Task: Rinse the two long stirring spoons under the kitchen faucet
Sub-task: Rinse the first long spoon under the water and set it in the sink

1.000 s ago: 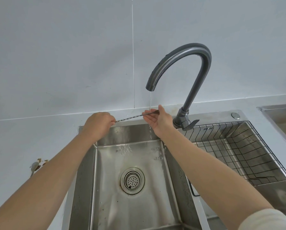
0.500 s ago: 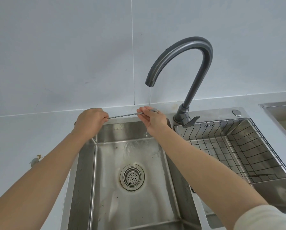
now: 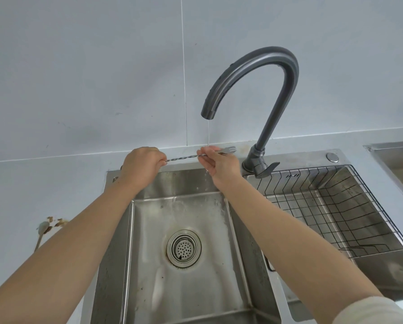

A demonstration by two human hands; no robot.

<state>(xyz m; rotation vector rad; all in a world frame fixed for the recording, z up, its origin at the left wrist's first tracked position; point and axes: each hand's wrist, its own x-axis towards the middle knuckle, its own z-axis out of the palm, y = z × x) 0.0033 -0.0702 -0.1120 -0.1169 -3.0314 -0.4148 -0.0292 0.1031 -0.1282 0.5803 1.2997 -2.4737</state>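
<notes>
A long metal stirring spoon [image 3: 184,158] with a twisted shaft and a small forked end lies level over the back of the sink [image 3: 116,230]. My left hand [image 3: 141,167] grips its left end in a fist. My right hand [image 3: 216,163] pinches the shaft near the forked end, right under a thin stream of water from the dark grey faucet [image 3: 254,73]. A second spoon [image 3: 41,232] lies on the counter at the left, beside brown spots, partly hidden by my left forearm.
The steel basin has a round drain strainer [image 3: 183,247] in its floor. A black wire drying rack [image 3: 336,206] sits in the right basin. The faucet lever [image 3: 267,168] points right. Another steel basin edge [image 3: 396,150] shows at far right. A white tiled wall stands behind.
Both hands with the spoon have shifted slightly left, and my right hand has slid inward along the shaft, so the forked end now sticks out past it. Water keeps running.
</notes>
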